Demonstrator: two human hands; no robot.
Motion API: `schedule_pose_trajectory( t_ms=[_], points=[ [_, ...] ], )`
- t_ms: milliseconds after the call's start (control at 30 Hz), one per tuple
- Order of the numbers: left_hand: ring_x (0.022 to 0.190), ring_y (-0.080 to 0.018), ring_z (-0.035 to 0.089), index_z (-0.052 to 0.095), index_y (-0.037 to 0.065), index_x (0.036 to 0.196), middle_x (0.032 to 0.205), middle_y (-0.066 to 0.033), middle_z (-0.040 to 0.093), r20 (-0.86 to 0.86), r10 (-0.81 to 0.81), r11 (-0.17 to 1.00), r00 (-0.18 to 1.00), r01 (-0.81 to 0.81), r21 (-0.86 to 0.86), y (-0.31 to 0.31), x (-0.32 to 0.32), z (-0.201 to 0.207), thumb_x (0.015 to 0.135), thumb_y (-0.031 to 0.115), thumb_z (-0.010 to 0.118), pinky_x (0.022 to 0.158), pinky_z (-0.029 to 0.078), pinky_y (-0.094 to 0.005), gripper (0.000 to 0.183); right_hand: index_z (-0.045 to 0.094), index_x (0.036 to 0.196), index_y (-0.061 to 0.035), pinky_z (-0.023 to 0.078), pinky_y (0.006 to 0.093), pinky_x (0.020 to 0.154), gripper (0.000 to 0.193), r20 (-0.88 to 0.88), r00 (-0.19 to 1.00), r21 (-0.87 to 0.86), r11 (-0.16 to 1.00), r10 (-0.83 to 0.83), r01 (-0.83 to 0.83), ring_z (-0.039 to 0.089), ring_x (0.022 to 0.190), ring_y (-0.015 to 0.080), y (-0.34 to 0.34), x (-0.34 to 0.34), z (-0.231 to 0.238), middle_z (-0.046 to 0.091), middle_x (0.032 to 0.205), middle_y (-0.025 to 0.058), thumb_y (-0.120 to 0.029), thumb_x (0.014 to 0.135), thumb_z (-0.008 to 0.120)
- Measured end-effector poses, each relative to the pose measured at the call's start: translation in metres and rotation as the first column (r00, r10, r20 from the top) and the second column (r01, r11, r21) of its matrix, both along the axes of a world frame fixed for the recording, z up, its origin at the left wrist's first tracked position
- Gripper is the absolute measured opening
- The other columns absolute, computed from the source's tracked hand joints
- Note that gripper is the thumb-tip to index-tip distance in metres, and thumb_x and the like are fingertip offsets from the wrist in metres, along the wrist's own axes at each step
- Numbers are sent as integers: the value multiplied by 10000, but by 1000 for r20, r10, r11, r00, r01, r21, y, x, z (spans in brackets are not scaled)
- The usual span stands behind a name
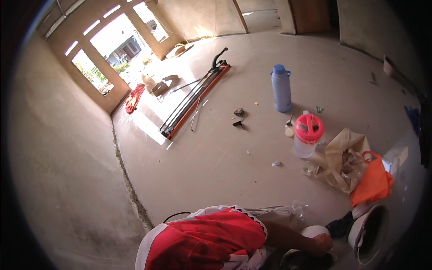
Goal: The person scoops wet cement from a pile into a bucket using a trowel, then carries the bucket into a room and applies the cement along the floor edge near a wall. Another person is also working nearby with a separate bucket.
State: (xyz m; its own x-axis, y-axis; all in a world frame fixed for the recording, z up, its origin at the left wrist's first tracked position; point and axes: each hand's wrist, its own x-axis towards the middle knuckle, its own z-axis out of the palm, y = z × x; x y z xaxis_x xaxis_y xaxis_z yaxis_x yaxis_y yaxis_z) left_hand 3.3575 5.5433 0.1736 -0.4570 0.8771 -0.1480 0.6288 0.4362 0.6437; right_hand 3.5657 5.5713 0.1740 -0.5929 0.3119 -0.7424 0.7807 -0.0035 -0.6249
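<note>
My left arm, in a red and white short sleeve (211, 238), crosses the lower edge toward the right. At its end my left hand (321, 244) is closed over the rim of a dark bucket (288, 261). What its fingers hold, if anything, is hidden. Just behind the hand shows a white round container (314, 231). To the right, a pale bucket (357, 231) lies tipped with its dark mouth showing, beside a dark cloth (339, 225). My right hand is out of view.
A pink-lidded jug (308, 135) and blue flask (281, 90) stand ahead. A beige bag (342, 153) and orange bag (373, 182) lie at right. A long tile cutter (198, 99) rests farther off. The left wall (67, 157) meets the floor along a rough gap.
</note>
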Motion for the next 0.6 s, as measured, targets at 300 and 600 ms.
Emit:
schedule_pose_trajectory(
  t_ms=[300, 600],
  points=[
    [899, -326, 696, 726, 16, 806, 884, -189, 705, -11, 26, 1000, 1000, -26, 11, 0, -1, -7, 681, 136, 643, 804, 553, -404, 193, 485, 1387, -13, 364, 351, 511, 723, -7, 1000, 1, 1000, -20, 20, 428, 602, 178, -2, 7, -4, 516, 725, 102, -493, 879, 666],
    [861, -319, 701, 723, 23, 784, 843, -178, 703, -61, 36, 999, 998, -34, 35, 4, -1, -14, 689, 127, 647, 769, 558, -403, 159, 484, 1389, -14, 365, 348, 513, 720, -10, 999, 9, 999, -41, 42, 429, 604, 175, -4, 11, -6, 519, 728, 96, -486, 878, 671]
  ],
)
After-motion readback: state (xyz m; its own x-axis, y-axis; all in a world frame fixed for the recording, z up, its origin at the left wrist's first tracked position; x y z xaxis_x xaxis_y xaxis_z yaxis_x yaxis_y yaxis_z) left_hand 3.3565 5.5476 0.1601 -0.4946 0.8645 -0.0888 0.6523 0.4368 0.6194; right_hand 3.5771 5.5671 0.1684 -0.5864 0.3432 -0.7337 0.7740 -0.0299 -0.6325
